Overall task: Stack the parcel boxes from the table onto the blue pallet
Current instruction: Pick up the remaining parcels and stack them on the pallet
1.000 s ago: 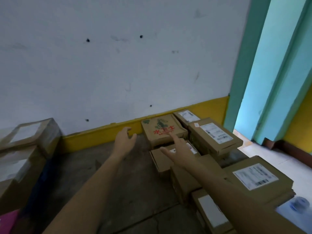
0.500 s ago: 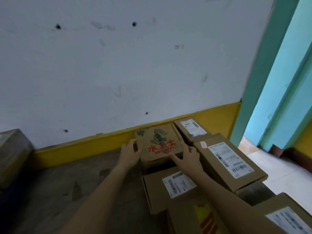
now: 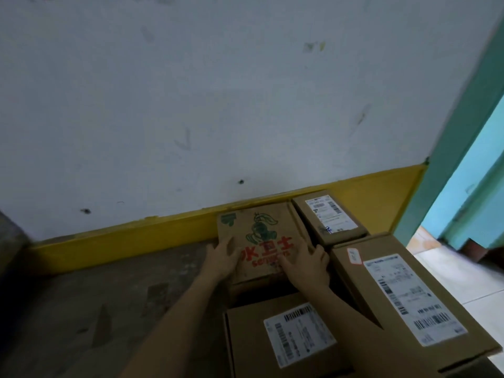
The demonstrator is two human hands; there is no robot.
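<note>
A brown parcel box printed with a green figure and red characters [image 3: 261, 227] stands at the back of the table against the wall. My left hand [image 3: 221, 259] grips its left edge, thumb on the top and fingers down the side. My right hand [image 3: 308, 264] lies on the top near the right edge with fingers spread and fairly straight. Around it stand three labelled parcel boxes: a small one [image 3: 327, 216] to the right at the wall, a large one [image 3: 403, 301] at the front right, and one [image 3: 272, 342] under my forearms. The blue pallet is out of view.
The grey, stained table top [image 3: 109, 296] stretches to the left of the boxes. A white wall with a yellow base band [image 3: 136, 236] closes the back. A turquoise door frame [image 3: 463, 159] and a light tiled floor [image 3: 450, 274] lie to the right.
Both hands reached forward and closed in on the printed box; the left thumb now lies on its top and the right hand has slid onto the top. The view moved closer.
</note>
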